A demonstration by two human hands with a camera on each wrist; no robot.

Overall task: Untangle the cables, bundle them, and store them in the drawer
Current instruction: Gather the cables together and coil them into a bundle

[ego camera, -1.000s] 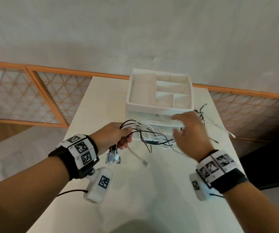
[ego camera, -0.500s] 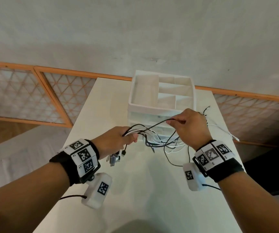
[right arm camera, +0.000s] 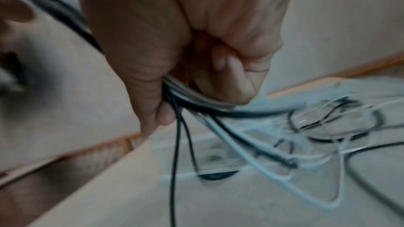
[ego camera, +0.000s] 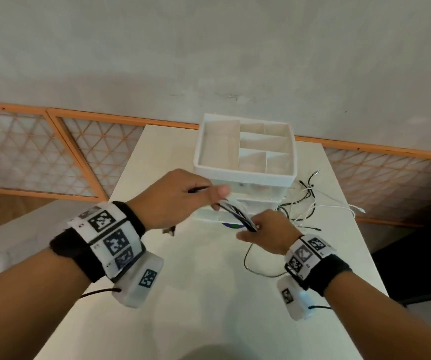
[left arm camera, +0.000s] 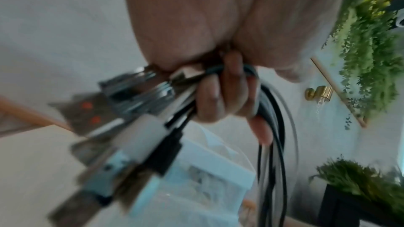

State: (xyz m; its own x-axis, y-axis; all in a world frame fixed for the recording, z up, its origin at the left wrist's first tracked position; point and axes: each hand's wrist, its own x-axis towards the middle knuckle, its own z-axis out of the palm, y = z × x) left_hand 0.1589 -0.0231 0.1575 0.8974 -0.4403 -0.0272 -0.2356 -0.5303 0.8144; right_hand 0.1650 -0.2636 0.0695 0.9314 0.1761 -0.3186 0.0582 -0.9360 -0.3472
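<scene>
In the head view, both forearms are seen reaching forward over the white tabletop [ego camera: 209, 294]. The left hand [ego camera: 172, 198] is raised, knuckles up, with its fingers curled round one end of the cables [ego camera: 237, 214]; a plug end is seen dangling beneath it. The right hand [ego camera: 269, 232] is held lower and nearer the body, its fingers closed round the same strands, so that a short taut run of black and white cable is stretched between the two hands. The loose remainder is spread on the tabletop to the right of the drawer unit [ego camera: 245, 154], which is stood at the far end with its divided top tray open to view. Marker bands are worn on both wrists.

In the left wrist view, the left hand [left arm camera: 218, 40] is shown clenched: the fingers [left arm camera: 220, 103] are wrapped round several black and pale strands, and a blurred cluster of connectors [left arm camera: 131, 127] is seen sticking out from the fist.

In the right wrist view, the right hand [right arm camera: 186, 40] is seen closed on a bunch of strands, which are pinched between thumb and curled fingers [right arm camera: 227, 75]. From the grip the cables [right arm camera: 262, 135] are fanned down in loops towards the tabletop [right arm camera: 174, 196]. The picture is blurred.
</scene>
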